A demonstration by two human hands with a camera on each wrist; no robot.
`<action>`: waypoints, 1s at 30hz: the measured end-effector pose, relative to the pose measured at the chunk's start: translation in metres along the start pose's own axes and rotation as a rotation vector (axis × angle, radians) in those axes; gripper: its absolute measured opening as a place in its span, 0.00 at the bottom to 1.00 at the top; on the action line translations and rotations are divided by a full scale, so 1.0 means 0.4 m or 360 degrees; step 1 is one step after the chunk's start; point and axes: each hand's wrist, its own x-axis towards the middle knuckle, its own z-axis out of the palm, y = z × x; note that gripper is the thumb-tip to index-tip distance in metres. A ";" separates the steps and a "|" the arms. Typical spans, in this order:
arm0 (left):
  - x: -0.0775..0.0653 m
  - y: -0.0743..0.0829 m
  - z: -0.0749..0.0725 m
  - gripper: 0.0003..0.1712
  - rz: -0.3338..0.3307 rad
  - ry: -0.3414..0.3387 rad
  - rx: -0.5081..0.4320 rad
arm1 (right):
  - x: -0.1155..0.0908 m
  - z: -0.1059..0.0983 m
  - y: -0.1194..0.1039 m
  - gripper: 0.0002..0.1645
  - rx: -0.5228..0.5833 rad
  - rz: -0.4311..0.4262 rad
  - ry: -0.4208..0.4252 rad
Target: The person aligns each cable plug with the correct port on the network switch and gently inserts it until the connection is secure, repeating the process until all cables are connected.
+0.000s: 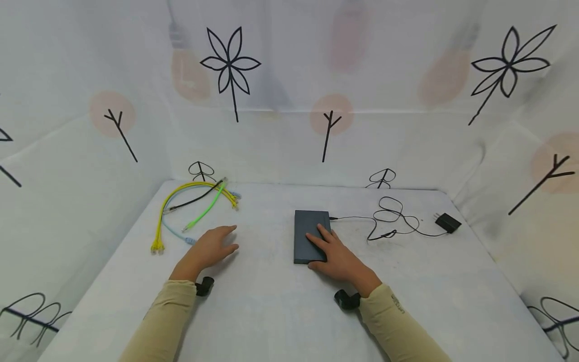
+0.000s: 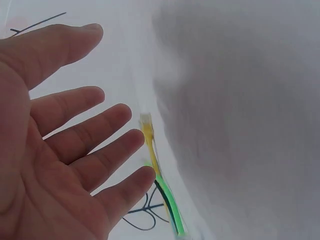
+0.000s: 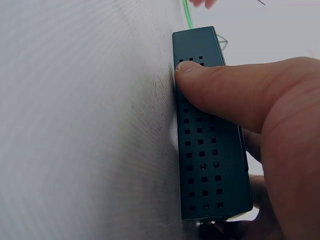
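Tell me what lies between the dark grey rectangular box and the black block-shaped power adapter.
The head view shows a thin black looped cable on the white tabletop, running from the box to the adapter.

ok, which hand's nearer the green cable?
Left. The left hand is just on the near side of the green cable, apart from it; the right hand is farther right, touching the dark box.

Flower-patterned backdrop (image 1: pixel 271 146) behind a white table (image 1: pixel 271 306)

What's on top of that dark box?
The right hand has fingers on the dark box. The patch directly beneath those fingers is covered, so it can't be seen.
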 end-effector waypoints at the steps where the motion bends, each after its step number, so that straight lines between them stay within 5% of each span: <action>1: -0.004 -0.006 -0.004 0.34 -0.0003 -0.0002 0.0004 | -0.001 -0.001 -0.001 0.45 0.0002 0.0000 -0.0002; 30: -0.057 -0.151 -0.060 0.26 -0.0234 -0.0101 0.0256 | -0.007 -0.007 -0.008 0.44 -0.0016 -0.0011 0.0011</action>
